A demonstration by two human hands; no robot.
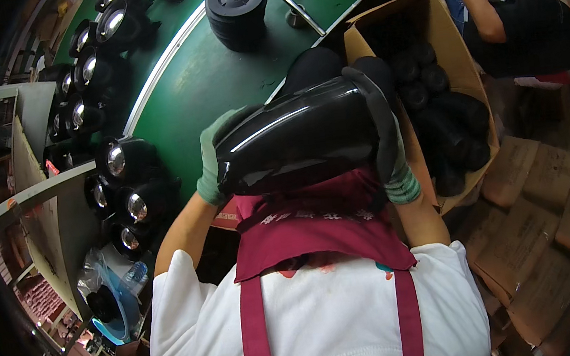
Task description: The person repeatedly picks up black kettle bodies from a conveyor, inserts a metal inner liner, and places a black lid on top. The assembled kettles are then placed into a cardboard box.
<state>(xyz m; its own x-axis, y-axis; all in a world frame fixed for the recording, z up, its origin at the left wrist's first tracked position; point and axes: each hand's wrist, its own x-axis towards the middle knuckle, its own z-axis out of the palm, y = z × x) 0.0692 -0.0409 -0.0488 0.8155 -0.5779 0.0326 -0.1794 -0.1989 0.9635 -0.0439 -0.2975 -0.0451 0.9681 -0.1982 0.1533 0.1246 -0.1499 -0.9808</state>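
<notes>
A glossy black, tapered hollow-looking shell (298, 138) lies sideways in front of my chest, above my lap. My left hand (216, 147), in a pale green and black glove, grips its left end. Around its wider right end closes my right hand (386, 132), gloved the same way, with black fingers along the rim. The fingers under the shell are hidden. Just beyond it, a stack of black round discs (238, 17) stands on the green work table (184, 77).
Black parts with shiny round faces (136, 206) line the left side. At right, an open cardboard box (461, 55) holds several black cylindrical pieces (456, 122). Closed cartons (529, 222) are stacked beyond it. A metal bar (297, 10) lies at the table's far side. Another person (523, 31) sits at upper right.
</notes>
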